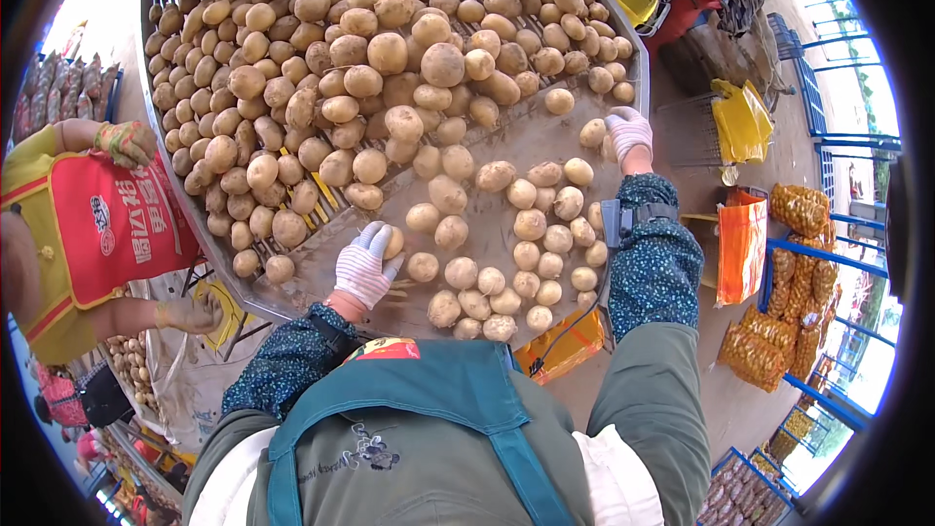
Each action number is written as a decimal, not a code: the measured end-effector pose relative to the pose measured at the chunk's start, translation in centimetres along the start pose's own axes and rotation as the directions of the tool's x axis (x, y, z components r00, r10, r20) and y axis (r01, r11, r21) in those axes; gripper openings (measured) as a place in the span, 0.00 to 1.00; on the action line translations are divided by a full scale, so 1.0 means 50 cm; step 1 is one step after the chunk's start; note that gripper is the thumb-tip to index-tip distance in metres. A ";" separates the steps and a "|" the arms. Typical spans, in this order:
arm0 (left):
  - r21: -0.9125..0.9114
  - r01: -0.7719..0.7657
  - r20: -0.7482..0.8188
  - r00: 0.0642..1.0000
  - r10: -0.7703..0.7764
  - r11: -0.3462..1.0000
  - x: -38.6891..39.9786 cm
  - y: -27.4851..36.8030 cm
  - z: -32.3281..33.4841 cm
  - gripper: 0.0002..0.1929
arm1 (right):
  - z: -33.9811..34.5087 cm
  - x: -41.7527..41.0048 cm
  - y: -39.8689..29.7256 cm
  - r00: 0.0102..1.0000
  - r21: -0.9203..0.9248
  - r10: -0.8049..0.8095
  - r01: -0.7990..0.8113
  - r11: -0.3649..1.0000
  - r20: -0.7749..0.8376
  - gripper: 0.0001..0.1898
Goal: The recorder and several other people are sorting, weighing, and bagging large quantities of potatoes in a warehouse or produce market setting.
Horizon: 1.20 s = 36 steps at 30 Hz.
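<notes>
My left hand (367, 267), in a striped knit glove, has its fingers and thumb around a small potato (394, 243) at the near left of a metal-rimmed sorting table (394, 307). My right hand (629, 133), gloved likewise, is at the table's right rim, its palm side against or just beside a potato (608, 149); its grip is partly hidden. Another potato (592, 133) lies just left of it. Loose potatoes (549, 239) are spread over the flat near part between my arms. Farther in, a large heap of potatoes (350, 51) covers slatted bars.
At the left rim stands a co-worker in a red apron (117, 219). An orange bag (566, 347) hangs below the near edge. On the right are a yellow bag (741, 120), another orange bag (741, 248) and filled net sacks (796, 270) by blue rails.
</notes>
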<state>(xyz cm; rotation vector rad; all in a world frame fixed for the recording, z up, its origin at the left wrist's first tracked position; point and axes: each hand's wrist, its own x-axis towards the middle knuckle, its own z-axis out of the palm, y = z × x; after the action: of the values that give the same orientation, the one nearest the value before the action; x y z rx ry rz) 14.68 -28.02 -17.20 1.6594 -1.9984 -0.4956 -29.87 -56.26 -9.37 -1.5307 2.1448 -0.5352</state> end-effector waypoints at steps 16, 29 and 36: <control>-0.788 0.592 0.513 0.783 -0.351 0.169 0.053 0.005 -0.048 0.30 | 0.140 -0.150 -0.150 0.944 0.344 -0.196 0.098 0.934 0.264 0.31; -0.420 0.496 0.680 0.727 0.098 -0.760 -0.031 0.106 -0.078 0.36 | 0.159 -0.688 -0.214 0.727 0.450 -0.489 0.273 0.850 0.482 0.41; -0.246 0.496 0.678 0.702 0.218 -0.833 -0.107 0.111 -0.100 0.39 | 0.157 -0.717 -0.189 0.482 0.512 -0.702 0.479 0.713 0.525 0.39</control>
<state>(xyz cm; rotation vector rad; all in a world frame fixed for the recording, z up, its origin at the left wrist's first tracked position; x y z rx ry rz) 13.91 -21.53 -10.74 0.2867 0.4095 -2.2808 -7.95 -25.54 -5.85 -1.8896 0.8566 -0.3711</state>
